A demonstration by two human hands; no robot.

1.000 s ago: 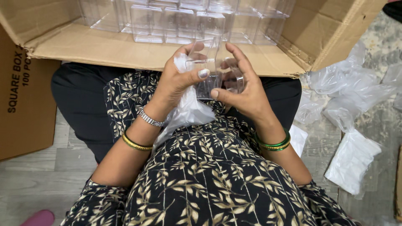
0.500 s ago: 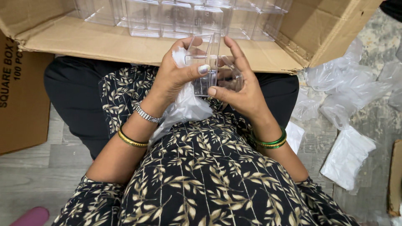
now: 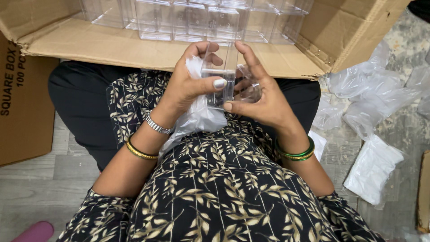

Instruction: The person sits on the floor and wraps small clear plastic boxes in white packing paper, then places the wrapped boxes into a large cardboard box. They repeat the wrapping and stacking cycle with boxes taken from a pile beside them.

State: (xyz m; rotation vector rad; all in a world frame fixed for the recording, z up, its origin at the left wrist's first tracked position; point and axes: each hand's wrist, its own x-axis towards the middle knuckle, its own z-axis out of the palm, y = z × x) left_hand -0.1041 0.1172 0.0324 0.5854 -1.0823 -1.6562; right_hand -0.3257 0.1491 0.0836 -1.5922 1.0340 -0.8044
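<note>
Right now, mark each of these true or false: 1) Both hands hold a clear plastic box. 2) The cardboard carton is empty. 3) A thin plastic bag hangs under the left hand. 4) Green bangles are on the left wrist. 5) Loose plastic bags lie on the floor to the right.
1) True: the left hand and right hand grip the clear plastic box.
2) False: the cardboard carton holds rows of clear boxes.
3) True: the thin plastic bag hangs there.
4) False: the green bangles are on the right wrist.
5) True: loose plastic bags lie there.
</note>
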